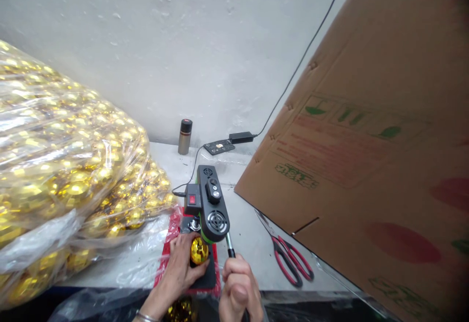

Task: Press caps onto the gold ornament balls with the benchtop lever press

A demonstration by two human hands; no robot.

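Observation:
My left hand point(183, 258) grips a shiny gold faceted ball point(199, 250) between thumb and fingers, under the front end of a black and green machine point(214, 204) with a red switch. The machine's dark base rests on a red sheet point(163, 263). To the right, my right hand point(240, 285) is wrapped round the black grip of a metal lever point(230, 246) on the machine's side. Another gold ball point(181, 310) shows below my left wrist at the bottom edge, partly hidden.
A big clear bag of gold balls point(73, 165) fills the left. Red-handled scissors point(289, 258) lie right of the machine, beside a large cardboard box point(348, 165). Behind stand a small bottle point(185, 137), a patterned black item point(219, 147) and a power adapter point(241, 138) with its cable.

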